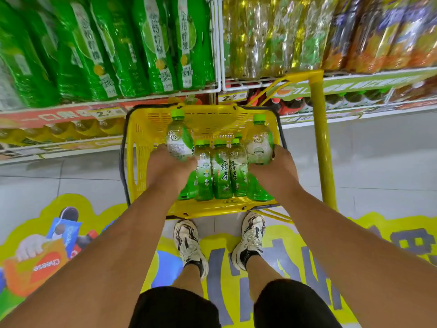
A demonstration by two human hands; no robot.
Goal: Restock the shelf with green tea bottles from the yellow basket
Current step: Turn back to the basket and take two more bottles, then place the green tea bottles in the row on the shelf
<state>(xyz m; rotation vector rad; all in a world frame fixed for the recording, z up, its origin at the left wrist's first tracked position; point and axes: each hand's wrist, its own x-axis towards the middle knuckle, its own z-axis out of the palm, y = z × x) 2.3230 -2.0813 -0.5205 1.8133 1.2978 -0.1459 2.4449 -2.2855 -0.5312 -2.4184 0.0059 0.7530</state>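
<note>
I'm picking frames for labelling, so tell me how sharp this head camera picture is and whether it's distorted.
Head view: the upper shelf packs are smeared by motion blur, print only partly legible; the yellow basket, left hand and right hand, each gripping a green tea bottle, are fairly sharp; wide-angle distortion bows the shelf edges and stretches the forearms; glare glints on the clear-wrapped packs.

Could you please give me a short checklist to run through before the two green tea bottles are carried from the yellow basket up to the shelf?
1. Left hand grip round the left bottle: ok.
2. Right hand grip round the right bottle: ok.
3. Both lifted bottles capped: ok.
4. Bottles left in the yellow basket standing upright: ok.
5. Free slot for green tea on the shelf: cannot tell.
6. Basket steady on its yellow stand: cannot tell.
</note>
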